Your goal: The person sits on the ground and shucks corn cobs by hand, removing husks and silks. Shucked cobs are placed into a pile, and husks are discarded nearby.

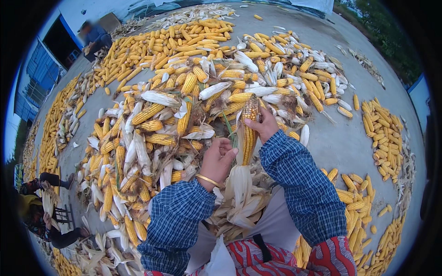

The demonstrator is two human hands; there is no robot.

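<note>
My right hand (268,127) grips a yellow corn ear (249,138) from its right side, thumb across the kernels. The ear stands nearly upright, and some kernels look pale or brownish toward its top. Peeled-back pale husk (240,181) hangs from its lower end. To the left of the ear is my left hand (217,160), fingers half curled and thumb apart from them, beside the husk edge and a green leaf strip (228,126). I see nothing held in it. Loose dry husks (247,212) lie between my knees.
A large heap of partly husked ears (157,138) spreads ahead and left. Bare ears are piled at the far left (165,41), the right (381,138) and beside my right leg (357,203). One person (96,36) sits far back; another (43,210) holds husk at left.
</note>
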